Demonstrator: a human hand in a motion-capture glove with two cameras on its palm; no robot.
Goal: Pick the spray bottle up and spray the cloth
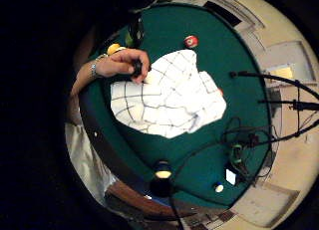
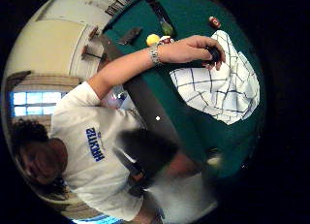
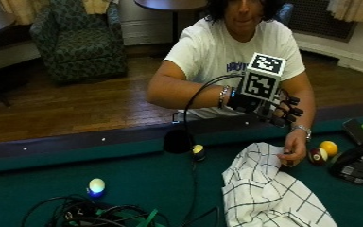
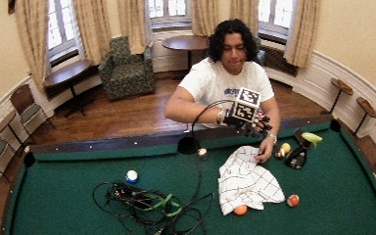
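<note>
— Hovering above the cloth (image 3: 271, 196), that gloved hand (image 3: 276, 106) hangs in the air over the tabletop (image 3: 137, 179), fingers loosely curled and holding nothing.

— And the bare hand (image 3: 295, 152)?

— It rests on the cloth's far edge, fingers bent around something small and dark; I cannot tell what.

— Where's the bottle (image 3: 359, 158)?

— Standing on the green felt well to the side of the cloth, past the bare hand, black body with a green top. Nobody is touching it.

— The cloth itself?

— White with a dark check, rumpled, spread flat on the felt in front of the person.

— Those balls?

— A yellow ball (image 3: 328, 148) and a dark red one (image 3: 318, 156) sit just beside the bare hand, between the cloth and the bottle. On the cloth's other side lies a white and blue ball (image 3: 96, 186), next to a tangle of cables (image 3: 93, 213). From the wide view, an orange ball (image 4: 240, 210) touches the cloth's near edge and a red one (image 4: 293, 200) lies near it.
</note>
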